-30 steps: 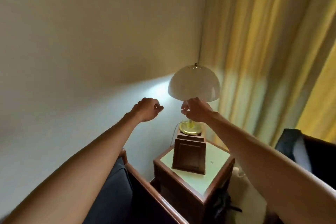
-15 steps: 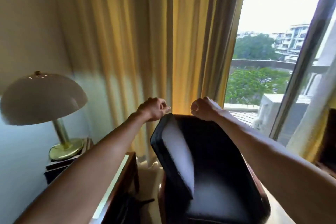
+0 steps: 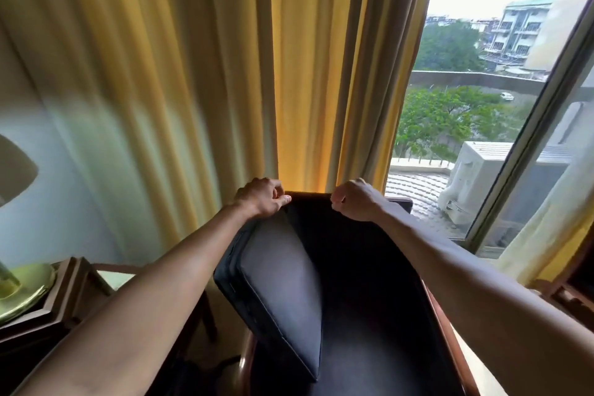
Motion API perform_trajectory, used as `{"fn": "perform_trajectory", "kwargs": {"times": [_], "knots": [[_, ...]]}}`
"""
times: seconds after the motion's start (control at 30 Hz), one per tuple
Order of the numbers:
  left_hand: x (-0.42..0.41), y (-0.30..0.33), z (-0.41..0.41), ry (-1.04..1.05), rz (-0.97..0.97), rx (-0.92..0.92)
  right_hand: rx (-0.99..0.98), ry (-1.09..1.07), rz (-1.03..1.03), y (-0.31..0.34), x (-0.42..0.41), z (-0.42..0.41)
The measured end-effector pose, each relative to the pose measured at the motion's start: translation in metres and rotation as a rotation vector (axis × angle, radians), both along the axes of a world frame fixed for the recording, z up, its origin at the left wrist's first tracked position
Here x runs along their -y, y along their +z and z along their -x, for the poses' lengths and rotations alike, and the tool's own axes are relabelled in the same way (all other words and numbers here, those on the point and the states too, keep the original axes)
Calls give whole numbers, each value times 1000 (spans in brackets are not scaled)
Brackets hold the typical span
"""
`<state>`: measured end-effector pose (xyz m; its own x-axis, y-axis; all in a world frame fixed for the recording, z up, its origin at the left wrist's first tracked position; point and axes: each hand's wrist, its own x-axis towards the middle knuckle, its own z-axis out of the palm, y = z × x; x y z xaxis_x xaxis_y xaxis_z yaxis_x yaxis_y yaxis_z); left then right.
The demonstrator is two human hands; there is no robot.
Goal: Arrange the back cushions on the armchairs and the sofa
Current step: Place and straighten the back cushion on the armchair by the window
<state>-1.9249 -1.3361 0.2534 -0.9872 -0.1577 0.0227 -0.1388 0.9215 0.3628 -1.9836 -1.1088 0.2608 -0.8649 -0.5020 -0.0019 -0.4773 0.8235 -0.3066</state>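
A dark armchair (image 3: 369, 315) with wooden arms stands in front of a yellow curtain. Its dark back cushion (image 3: 279, 283) stands askew in the seat, turned at an angle, with its lit face toward the right. My left hand (image 3: 262, 196) is curled around the cushion's top corner. My right hand (image 3: 353, 199) is a closed fist at the top edge of the chair back, a short way to the right. Whether it grips anything is hidden.
A wooden side table (image 3: 64, 309) with a brass-based lamp (image 3: 19, 292) stands at the left, close to the chair. The curtain (image 3: 225, 74) hangs right behind the chair. A window (image 3: 482, 106) fills the right side, and more wooden furniture (image 3: 575, 292) shows at the right edge.
My view has swung right, from the lamp to the armchair. Both fists have come down from the air onto the top of the chair's cushion and back.
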Motion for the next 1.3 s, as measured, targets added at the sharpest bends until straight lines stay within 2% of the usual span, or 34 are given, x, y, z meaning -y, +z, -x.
{"fn": "perform_trajectory", "kwargs": {"times": [0.23,0.43,0.57,0.67,0.8,0.9,1.03,1.3], "knots": [[61,-56,93,168,-15,98,110,93,-16,-51,69,110],[99,-110,121,306,-21,173,219,163,-7,-96,112,169],[107,-149,120,395,-11,277,243,286,-58,-135,146,191],[108,-185,114,521,-74,372,274,373,-87,-167,171,197],[111,-218,108,656,-276,429,307,460,-98,-194,195,197],[109,-227,105,614,-313,393,300,482,-111,-210,194,199],[84,-222,98,523,-317,254,199,461,-180,-217,175,216],[11,-204,129,139,-182,228,62,395,-467,-185,99,266]]}}
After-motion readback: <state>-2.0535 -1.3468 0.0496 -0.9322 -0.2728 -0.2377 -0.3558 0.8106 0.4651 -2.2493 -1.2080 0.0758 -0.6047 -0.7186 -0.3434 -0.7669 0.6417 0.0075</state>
